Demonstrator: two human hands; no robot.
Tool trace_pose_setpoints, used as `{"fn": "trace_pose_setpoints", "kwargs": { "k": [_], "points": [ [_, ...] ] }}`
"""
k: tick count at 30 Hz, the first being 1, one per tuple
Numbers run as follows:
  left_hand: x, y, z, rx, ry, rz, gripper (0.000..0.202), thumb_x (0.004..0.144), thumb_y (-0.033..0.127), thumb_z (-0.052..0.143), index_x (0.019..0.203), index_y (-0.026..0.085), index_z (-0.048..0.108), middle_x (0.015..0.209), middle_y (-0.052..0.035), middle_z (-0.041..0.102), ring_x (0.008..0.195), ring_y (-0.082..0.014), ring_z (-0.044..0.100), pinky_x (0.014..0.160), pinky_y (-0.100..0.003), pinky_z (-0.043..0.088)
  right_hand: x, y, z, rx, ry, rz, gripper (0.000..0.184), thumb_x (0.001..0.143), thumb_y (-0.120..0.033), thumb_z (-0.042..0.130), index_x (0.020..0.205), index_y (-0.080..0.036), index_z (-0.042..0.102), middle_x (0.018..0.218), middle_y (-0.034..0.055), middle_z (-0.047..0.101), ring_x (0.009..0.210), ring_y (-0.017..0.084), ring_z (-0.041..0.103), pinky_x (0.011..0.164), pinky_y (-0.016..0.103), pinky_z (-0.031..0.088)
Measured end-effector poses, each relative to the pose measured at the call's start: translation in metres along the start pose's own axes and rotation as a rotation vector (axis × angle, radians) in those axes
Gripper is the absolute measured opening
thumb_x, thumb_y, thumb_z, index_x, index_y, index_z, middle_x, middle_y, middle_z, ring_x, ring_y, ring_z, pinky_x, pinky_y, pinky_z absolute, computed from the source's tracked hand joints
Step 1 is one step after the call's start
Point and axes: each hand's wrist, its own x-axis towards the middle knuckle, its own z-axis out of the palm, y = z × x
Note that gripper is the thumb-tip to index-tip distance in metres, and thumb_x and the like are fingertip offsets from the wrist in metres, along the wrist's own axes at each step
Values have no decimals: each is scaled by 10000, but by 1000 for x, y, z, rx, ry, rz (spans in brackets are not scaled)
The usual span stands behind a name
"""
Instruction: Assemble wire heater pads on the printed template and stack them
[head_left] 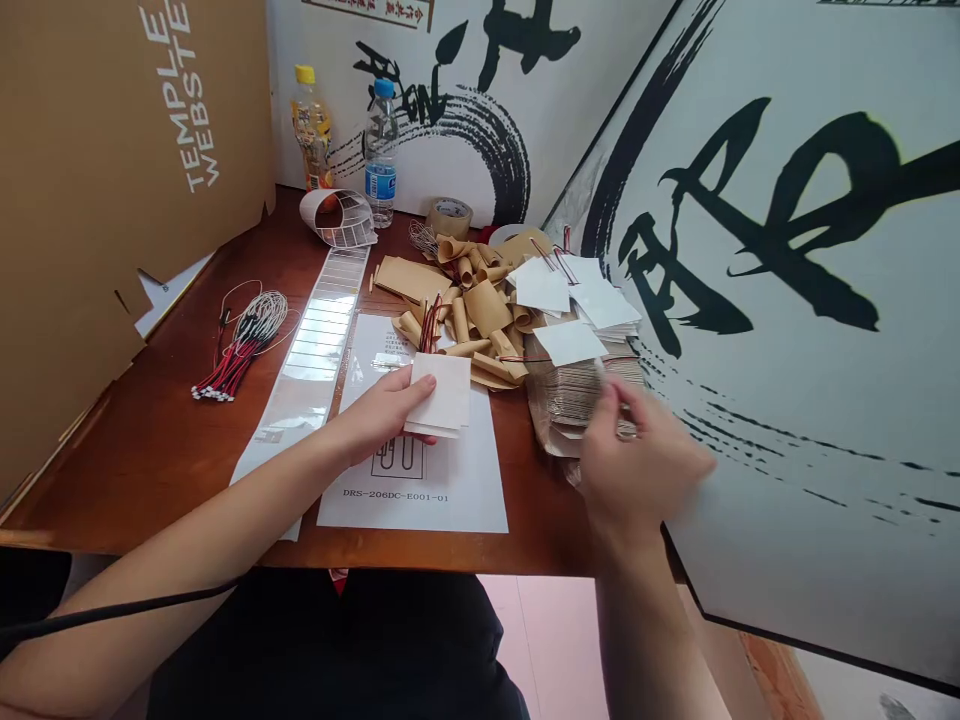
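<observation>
My left grip is closed on a few white cards, thumb on top, held above the printed sheet on the table. Red and black wires stick up just behind those cards. My right grip is motion-blurred, fingertips bent in at the near corner of the loose card on top of the tall stack; can't tell if it's pinching anything. More white cards lie behind that loose one. Brown paper rolls are heaped left of the stack, tape roll behind them. Long clear label strip runs along the sheet's left side; bundled cables sit further left. Two bottles stand at the back, cardboard box on the far left.
</observation>
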Motion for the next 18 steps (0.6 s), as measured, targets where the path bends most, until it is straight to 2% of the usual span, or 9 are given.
{"fn": "trace_pose_setpoints", "kwargs": {
  "k": [2, 3, 4, 6, 8, 10, 12, 15, 18],
  "points": [
    [-1, 1, 3, -12, 21, -29, 250, 1003, 325, 601, 1165, 150, 679, 1015, -121, 761, 796, -188, 685, 571, -269, 600, 1, -11, -10, 27, 229, -32, 295, 1015, -304, 588, 1152, -156, 804, 1077, 182, 816, 952, 364, 793, 806, 501, 632],
    [-2, 2, 4, -23, 30, -43, 247, 1012, 310, 579, 1173, 147, 673, 1014, -121, 760, 798, -191, 688, 573, -277, 605, -1, -18, -15, 54, 398, -36, 273, 1002, -281, 620, 1156, -159, 809, 1077, 182, 817, 957, 371, 795, 806, 509, 641],
    [-3, 2, 6, -36, 35, -60, 241, 1018, 288, 558, 1178, 144, 667, 1019, -123, 760, 801, -194, 692, 574, -286, 610, -5, -27, -19, 95, 450, -65, 277, 999, -248, 629, 1210, -182, 798, 1120, 169, 812, 998, 375, 792, 832, 521, 646],
    [-4, 3, 10, -67, 31, -94, 226, 1023, 247, 527, 1168, 138, 662, 1034, -130, 759, 815, -201, 704, 579, -300, 619, -18, -46, -22, 203, 409, -185, 357, 982, -198, 655, 1312, -294, 752, 1157, 93, 813, 1045, 356, 786, 868, 527, 648],
    [-6, 3, 12, -105, 6, -110, 215, 1021, 228, 525, 1160, 137, 662, 1053, -137, 760, 836, -209, 716, 591, -310, 628, -33, -61, -18, 397, 167, -241, 438, 973, -154, 649, 1356, -358, 713, 1221, 55, 799, 1114, 334, 770, 982, 548, 613],
    [-7, 4, 12, -156, -25, -105, 241, 1033, 236, 501, 1190, 143, 657, 1075, -141, 761, 856, -215, 726, 618, -325, 639, -46, -70, -8, 548, -84, -252, 380, 979, -137, 610, 1239, -363, 771, 1211, 39, 803, 1141, 309, 763, 1008, 538, 600],
    [-7, 3, 10, -206, -55, -101, 287, 1054, 305, 478, 1206, 145, 661, 1068, -142, 763, 849, -213, 725, 649, -336, 643, -54, -73, 5, 563, -267, -253, 337, 990, -152, 575, 1141, -346, 805, 1197, 39, 807, 1158, 292, 757, 1015, 540, 590],
    [-5, 0, 6, -219, -117, -82, 294, 974, 412, 667, 1087, 141, 693, 952, -102, 754, 775, -171, 692, 655, -282, 624, -56, -73, 16, 582, -417, -291, 321, 995, -161, 557, 1110, -317, 812, 1181, 60, 812, 1194, 296, 740, 1032, 552, 564],
    [-2, -3, 2, -170, -104, -54, 304, 804, 337, 864, 949, 145, 678, 812, -36, 704, 685, -126, 638, 586, -217, 582, -45, -70, 16, 632, -464, -343, 263, 993, -195, 580, 1107, -278, 802, 1150, 79, 821, 1183, 279, 740, 1026, 495, 575]
  ]
}}
